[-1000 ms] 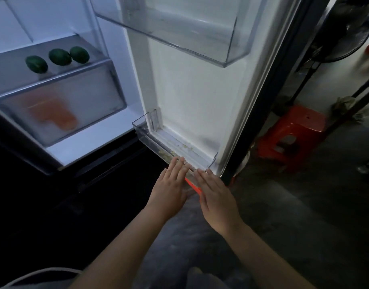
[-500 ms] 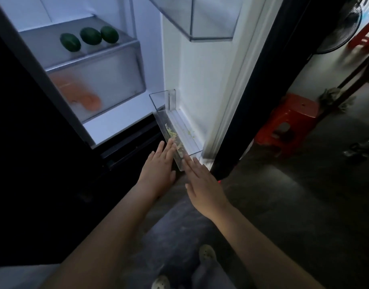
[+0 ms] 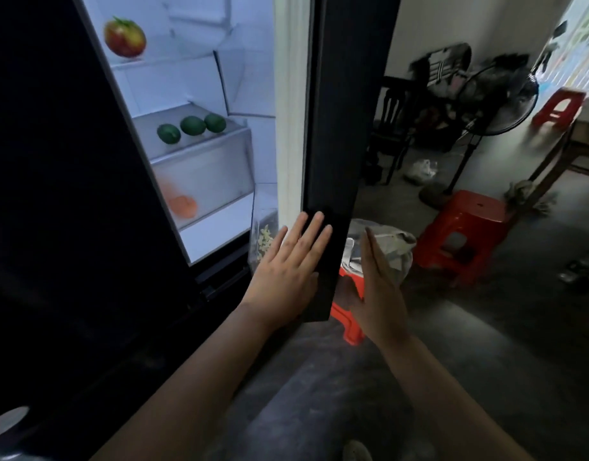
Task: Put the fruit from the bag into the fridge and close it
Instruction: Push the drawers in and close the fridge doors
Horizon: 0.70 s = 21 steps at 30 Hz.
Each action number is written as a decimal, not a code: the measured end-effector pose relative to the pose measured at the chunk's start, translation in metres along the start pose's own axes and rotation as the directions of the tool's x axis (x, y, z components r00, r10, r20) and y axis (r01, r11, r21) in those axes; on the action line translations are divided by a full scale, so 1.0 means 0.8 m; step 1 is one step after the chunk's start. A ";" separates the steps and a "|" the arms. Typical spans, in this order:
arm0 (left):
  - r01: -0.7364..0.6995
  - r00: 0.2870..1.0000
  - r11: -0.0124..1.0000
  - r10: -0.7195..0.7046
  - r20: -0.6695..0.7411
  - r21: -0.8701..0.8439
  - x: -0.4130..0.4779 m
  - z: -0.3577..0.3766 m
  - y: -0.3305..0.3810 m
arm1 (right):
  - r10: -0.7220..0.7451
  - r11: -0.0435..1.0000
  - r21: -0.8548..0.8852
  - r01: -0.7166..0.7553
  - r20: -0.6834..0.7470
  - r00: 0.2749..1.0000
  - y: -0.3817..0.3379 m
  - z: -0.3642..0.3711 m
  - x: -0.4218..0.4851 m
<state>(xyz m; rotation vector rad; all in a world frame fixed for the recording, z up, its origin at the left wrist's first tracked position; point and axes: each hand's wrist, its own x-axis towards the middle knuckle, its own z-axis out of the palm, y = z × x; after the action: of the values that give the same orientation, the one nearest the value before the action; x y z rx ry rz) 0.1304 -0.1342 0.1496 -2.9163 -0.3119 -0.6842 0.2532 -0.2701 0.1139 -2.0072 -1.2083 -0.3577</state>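
The fingers (image 3: 314,227) of the left hand (image 3: 286,264) are straight and spread a little, and they lie flat on the dark edge of the fridge door (image 3: 333,128) near its lower corner. The right hand (image 3: 379,287) is on the outer side of the door, seen edge-on with its fingers (image 3: 369,247) straight and holding nothing. Whether its palm touches the door face is hard to tell.

The door stands partly open on the lit fridge (image 3: 200,84). It is probably stiff, fairly heavy and smooth, so a flat push low on its free edge, far from the hinge, should swing it easily. The left fingers on that edge would have to come away before it seals.

Inside, three green fruits (image 3: 192,125) sit in a row near the front edge of a shelf (image 3: 160,154). A red-and-yellow fruit (image 3: 125,36) rests on the shelf above. An orange shape (image 3: 183,206) shows only as a blur through the frosted drawer (image 3: 213,174).

Behind the door, a crumpled plastic bag (image 3: 394,251) sits on a red stool (image 3: 349,322). What it holds is hidden, and the door's hinge side is out of view.
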 end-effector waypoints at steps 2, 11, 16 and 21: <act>0.046 0.998 0.998 -0.047 0.029 0.031 -0.007 -0.004 -0.009 | -0.040 0.999 0.016 0.038 0.100 0.994 -0.008 0.013 0.009; 0.246 0.964 0.956 -0.258 0.059 0.160 -0.049 -0.025 -0.068 | -0.246 0.968 0.109 0.226 0.235 0.940 -0.066 0.078 0.036; 0.349 0.913 0.918 -0.378 0.154 0.187 -0.057 -0.045 -0.096 | -0.377 0.926 0.109 0.361 0.284 0.881 -0.084 0.109 0.062; 0.389 0.895 0.878 -0.432 0.111 0.277 -0.059 -0.042 -0.119 | -0.421 0.905 0.071 0.418 0.265 0.867 -0.086 0.121 0.104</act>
<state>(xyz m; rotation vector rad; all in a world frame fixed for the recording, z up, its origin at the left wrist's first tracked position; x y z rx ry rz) 0.0529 -0.0554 0.1653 -2.6850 -0.9872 -0.4003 0.2246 -0.1282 0.1276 -1.8112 -1.8302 -0.2839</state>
